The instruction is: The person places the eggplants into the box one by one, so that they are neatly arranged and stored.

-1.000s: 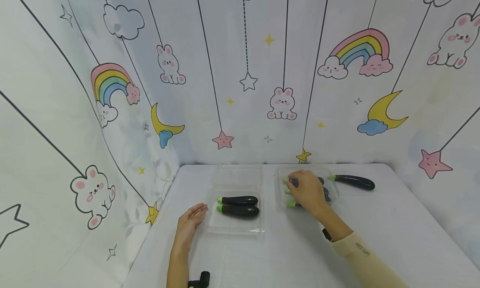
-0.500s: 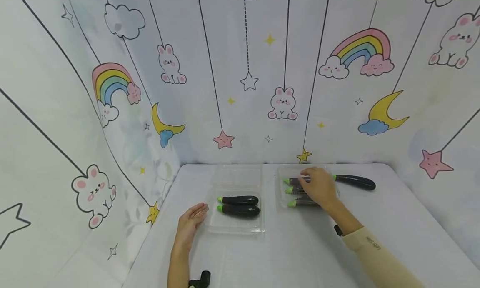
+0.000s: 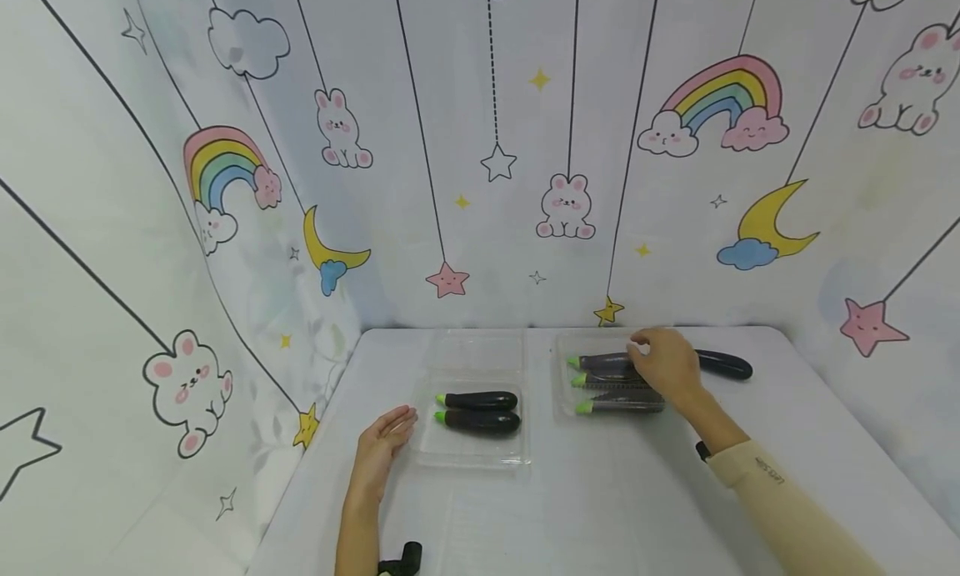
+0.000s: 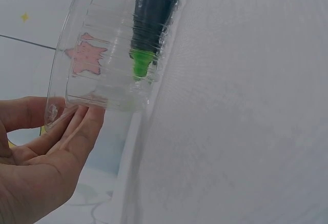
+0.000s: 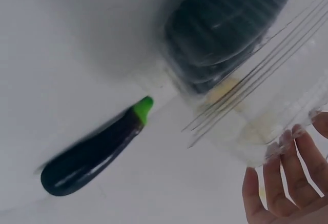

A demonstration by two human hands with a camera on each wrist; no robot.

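My left hand point(image 3: 378, 455) has its fingers stretched out at the left edge of an opened clear plastic box point(image 3: 467, 458). In the left wrist view its fingertips touch the corner of the box. Two dark eggplants point(image 3: 480, 423) with green tips lie side by side inside. My right hand point(image 3: 667, 372) is over the far right part of a second clear box point(image 3: 564, 397), fingertips at its rim in the right wrist view. Three eggplants point(image 3: 611, 382) show through its ridged plastic, their right ends partly hidden by the hand.
One loose eggplant point(image 3: 723, 365) lies on the white table point(image 3: 570, 509) right of the second box, partly behind my right hand. The left box's lid point(image 3: 480, 348) lies folded back toward the printed backdrop point(image 3: 510, 251).
My right hand has moved to the right along the far side of the second box, uncovering more of the eggplants inside. The left hand and its box stay put.
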